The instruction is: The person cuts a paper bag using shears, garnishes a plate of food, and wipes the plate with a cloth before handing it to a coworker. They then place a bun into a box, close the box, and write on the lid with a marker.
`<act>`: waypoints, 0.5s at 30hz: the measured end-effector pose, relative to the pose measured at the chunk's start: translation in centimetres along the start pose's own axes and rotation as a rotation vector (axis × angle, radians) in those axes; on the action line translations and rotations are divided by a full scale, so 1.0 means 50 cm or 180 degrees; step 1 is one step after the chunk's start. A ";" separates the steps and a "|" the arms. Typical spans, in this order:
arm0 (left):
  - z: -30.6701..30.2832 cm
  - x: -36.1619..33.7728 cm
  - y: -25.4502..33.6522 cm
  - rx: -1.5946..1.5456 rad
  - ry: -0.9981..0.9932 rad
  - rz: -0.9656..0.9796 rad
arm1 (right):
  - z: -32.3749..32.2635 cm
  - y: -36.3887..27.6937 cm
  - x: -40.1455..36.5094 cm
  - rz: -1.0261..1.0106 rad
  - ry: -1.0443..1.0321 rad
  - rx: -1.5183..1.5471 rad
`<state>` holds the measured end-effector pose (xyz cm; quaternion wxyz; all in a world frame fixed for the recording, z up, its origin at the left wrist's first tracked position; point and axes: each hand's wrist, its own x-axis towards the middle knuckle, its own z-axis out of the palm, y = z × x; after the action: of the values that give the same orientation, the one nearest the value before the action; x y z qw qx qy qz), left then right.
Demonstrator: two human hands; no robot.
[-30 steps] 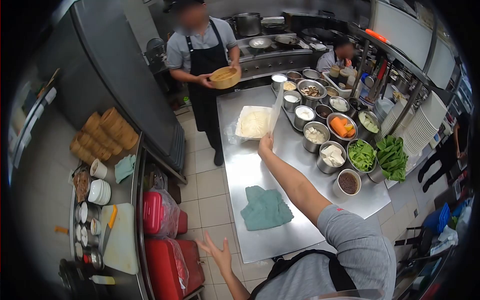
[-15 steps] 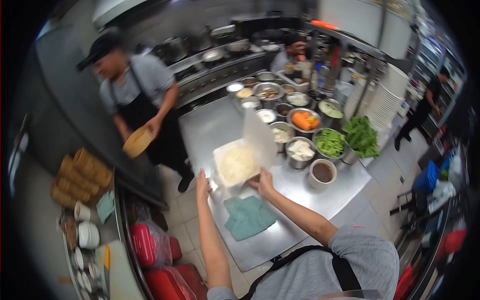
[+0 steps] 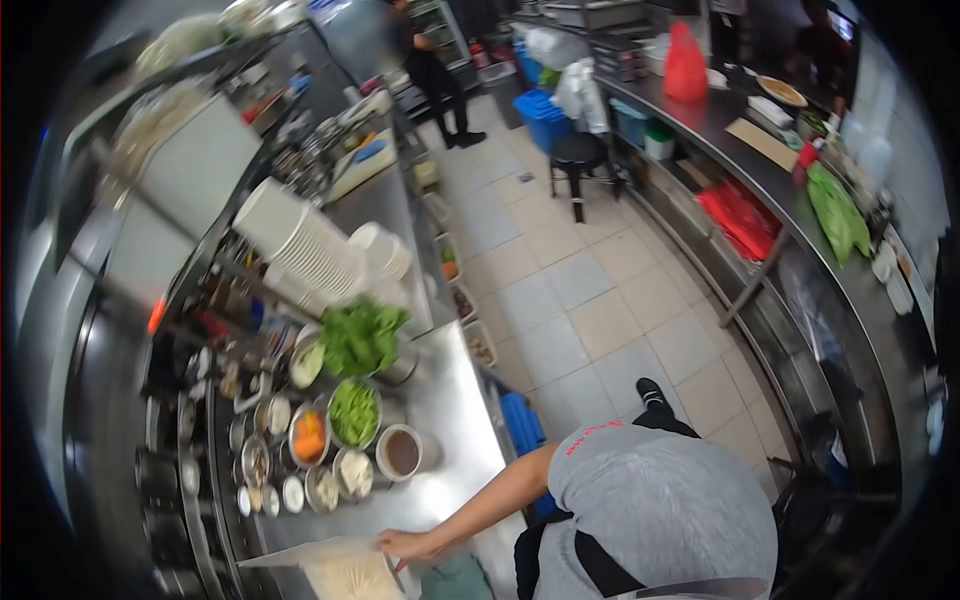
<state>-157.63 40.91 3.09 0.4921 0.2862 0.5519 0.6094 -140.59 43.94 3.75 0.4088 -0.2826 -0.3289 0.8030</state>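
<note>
At the bottom of the head view, my right hand (image 3: 405,547) is closed on the near corner of a white container (image 3: 385,590). A pale, round-looking food (image 3: 350,580) with a ridged surface lies in it, cut off by the frame's lower edge. A whitish translucent sheet or lid (image 3: 300,552) stands out from its side. Beside my right hand, a folded teal cloth (image 3: 455,580) rests on the steel table (image 3: 455,385). My left hand is out of view.
Metal bowls stand close by: chopped greens (image 3: 354,412), carrots (image 3: 308,437) and white chunks (image 3: 355,474). Near them are a tub of brown sauce (image 3: 404,452), leafy greens (image 3: 362,335) and stacked white tubs (image 3: 300,240). Across the tiled aisle (image 3: 600,290) are a black stool (image 3: 578,152) and a long counter (image 3: 740,150).
My view has swung right toward the aisle. The container now sits at the lower edge, my left hand has left the view, and the co-worker at the left is no longer visible.
</note>
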 end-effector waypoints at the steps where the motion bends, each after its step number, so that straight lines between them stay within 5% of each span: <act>1: 0.068 -0.022 -0.001 0.0001 -0.0079 0.0059 | -0.010 -0.033 -0.034 0.0077 -0.0062 0.0212; 7: 0.437 -0.161 -0.020 -0.0149 -0.0748 0.0231 | -0.198 -0.270 -0.249 -0.0287 -0.0736 0.0597; 10: 0.597 -0.245 -0.042 -0.0276 -0.1169 0.0121 | -0.351 -0.379 -0.400 -0.0331 -0.0234 0.0395; 11: 0.646 -0.273 -0.050 -0.0333 -0.1330 0.0057 | -0.399 -0.405 -0.456 -0.0600 0.0358 0.0352; 12: 0.696 -0.297 -0.061 -0.0392 -0.1501 -0.0030 | -0.468 -0.432 -0.510 -0.0927 0.0013 0.0257; 15: 0.830 -0.366 -0.103 -0.0623 -0.2098 -0.0504 | -0.617 -0.530 -0.732 -0.1422 0.0827 0.0137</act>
<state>-112.73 39.89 11.14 0.7145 0.3754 0.3230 0.4942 -87.30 34.15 11.39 0.6208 -0.2949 -0.3108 0.6566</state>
